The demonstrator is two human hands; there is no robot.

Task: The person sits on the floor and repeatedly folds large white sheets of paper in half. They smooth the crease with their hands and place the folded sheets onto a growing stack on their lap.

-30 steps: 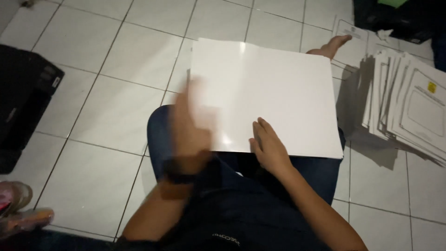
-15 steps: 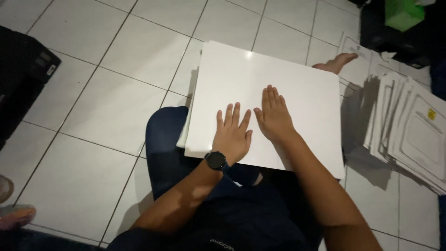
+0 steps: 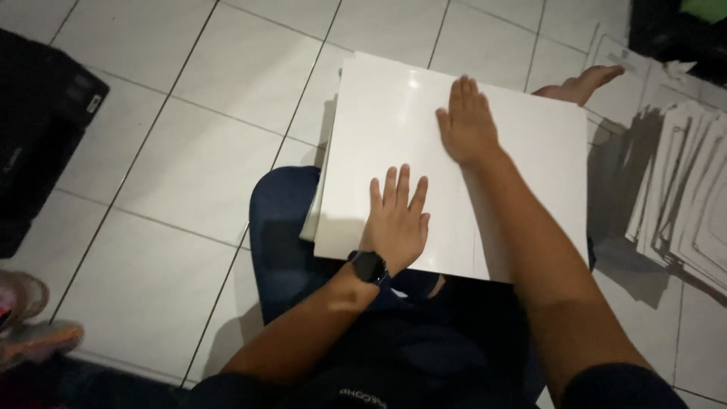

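Sitting on white floor tiles crossed by dark grout lines, legs in dark blue trousers folded beneath a large white board. Balancing that glossy white board across the lap, its far edge reaching toward a bare foot poking out past the upper right corner. Pressing the left hand flat on the near part of the board, fingers spread and fully extended, palm down, gripping nothing. Wearing a dark watch on that left wrist, just at the board's near edge. Laying the right hand flat farther up the board, fingers straight and held close together, palm down, likewise closing around nothing. Keeping the two hands apart, the right one ahead of and to the right of the left. Showing a second pale sheet edge just under the board along its left side. Leaning against nothing visible, a fanned stack of white sheets lying on the tiles to the right, near the board but apart from it. Resting at the far left, a black case; peeking in at the lower left corner, a pinkish shoe.
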